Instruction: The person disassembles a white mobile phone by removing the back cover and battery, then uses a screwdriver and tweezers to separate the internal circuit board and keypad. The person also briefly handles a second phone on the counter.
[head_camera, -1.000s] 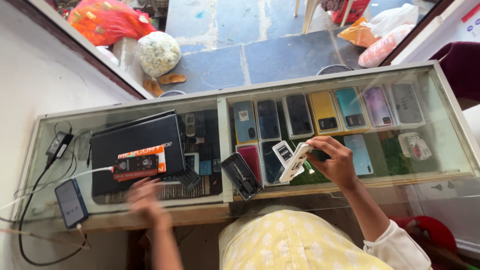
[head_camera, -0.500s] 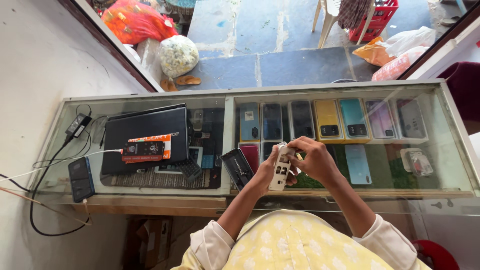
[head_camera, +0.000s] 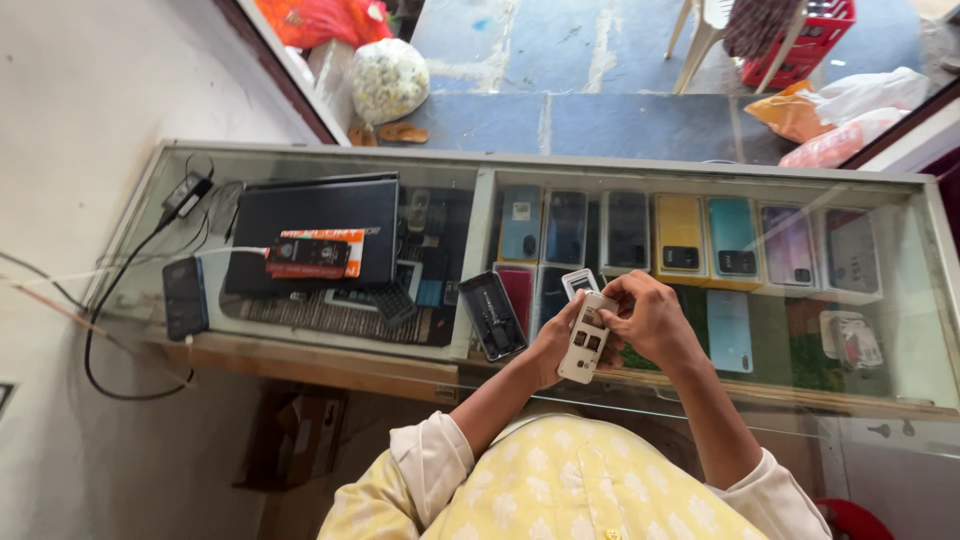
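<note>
White phone (head_camera: 585, 338) in both hands, above glass counter (head_camera: 480, 172) front edge

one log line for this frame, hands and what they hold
left hand: holds white keypad phone | right hand: on its top | below: glass counter

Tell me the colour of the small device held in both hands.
White device, best seen in the head view.

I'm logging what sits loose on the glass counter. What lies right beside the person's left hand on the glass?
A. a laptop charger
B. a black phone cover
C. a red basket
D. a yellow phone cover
B: a black phone cover lies on the glass counter just beside the left hand, which with the right hand holds a white device.
</note>
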